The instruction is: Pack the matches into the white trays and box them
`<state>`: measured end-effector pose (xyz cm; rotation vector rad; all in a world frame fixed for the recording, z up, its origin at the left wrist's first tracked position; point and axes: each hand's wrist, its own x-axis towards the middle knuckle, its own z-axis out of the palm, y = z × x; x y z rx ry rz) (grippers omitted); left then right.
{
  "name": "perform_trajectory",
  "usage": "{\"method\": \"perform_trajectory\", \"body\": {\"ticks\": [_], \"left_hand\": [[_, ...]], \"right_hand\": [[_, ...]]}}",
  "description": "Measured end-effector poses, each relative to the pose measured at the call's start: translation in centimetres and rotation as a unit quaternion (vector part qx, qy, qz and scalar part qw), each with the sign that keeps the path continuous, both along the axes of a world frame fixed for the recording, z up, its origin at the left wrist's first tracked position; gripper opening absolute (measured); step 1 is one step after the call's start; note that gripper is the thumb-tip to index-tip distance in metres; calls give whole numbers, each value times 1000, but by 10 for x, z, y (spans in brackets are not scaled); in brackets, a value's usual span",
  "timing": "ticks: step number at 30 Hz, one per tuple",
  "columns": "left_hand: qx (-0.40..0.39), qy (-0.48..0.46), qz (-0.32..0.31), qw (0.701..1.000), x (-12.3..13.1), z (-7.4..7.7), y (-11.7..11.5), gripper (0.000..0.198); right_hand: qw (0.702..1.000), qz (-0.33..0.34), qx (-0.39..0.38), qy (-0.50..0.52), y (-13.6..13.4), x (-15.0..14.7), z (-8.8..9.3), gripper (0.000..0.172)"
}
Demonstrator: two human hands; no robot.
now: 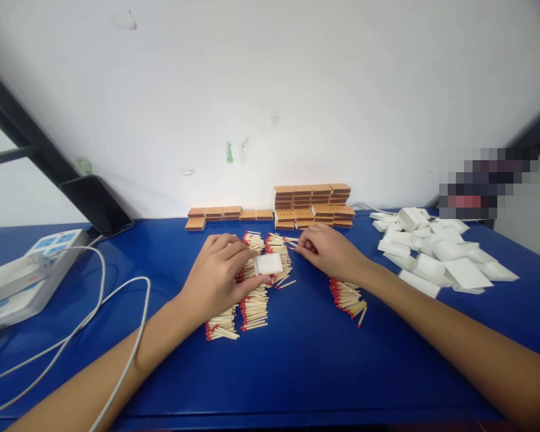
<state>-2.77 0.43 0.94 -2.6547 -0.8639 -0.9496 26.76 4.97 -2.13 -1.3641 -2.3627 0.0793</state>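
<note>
My left hand (pixel 218 267) grips a small white matchbox tray (pixel 269 264) between thumb and fingers, its hollow side facing up. Under and around this hand lie rows of red-tipped matches (pixel 254 309), partly hidden by the fingers. To the right, my right hand (pixel 328 249) is closed in a pinch, with a few matches (pixel 290 241) at its fingertips; its curled fingers cover part of them. Below the right wrist lies another bunch of matches (pixel 347 297), their heads mostly toward the left.
Orange matchboxes (pixel 312 198) stand stacked along the wall, with a lower row (pixel 214 213) to their left. A heap of white trays (pixel 432 246) lies on the blue table (pixel 315 372) at right. At left are a power strip (pixel 40 270), white cables (pixel 146 300) and a black phone (pixel 96 204).
</note>
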Motion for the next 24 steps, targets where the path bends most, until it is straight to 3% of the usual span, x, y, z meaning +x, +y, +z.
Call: {"method": "perform_trajectory", "body": {"ticks": [10, 18, 24], "left_hand": [[-2, 3, 2, 1000, 0, 0, -1, 35], [-1, 2, -4, 1000, 0, -1, 0, 36], [0, 0, -7, 1000, 1, -1, 1, 37]], "right_hand": [[1000, 8, 10, 2, 0, -6, 2, 12], [998, -57, 10, -26, 0, -9, 1, 15], [998, -56, -2, -34, -1, -4, 3, 17]]}}
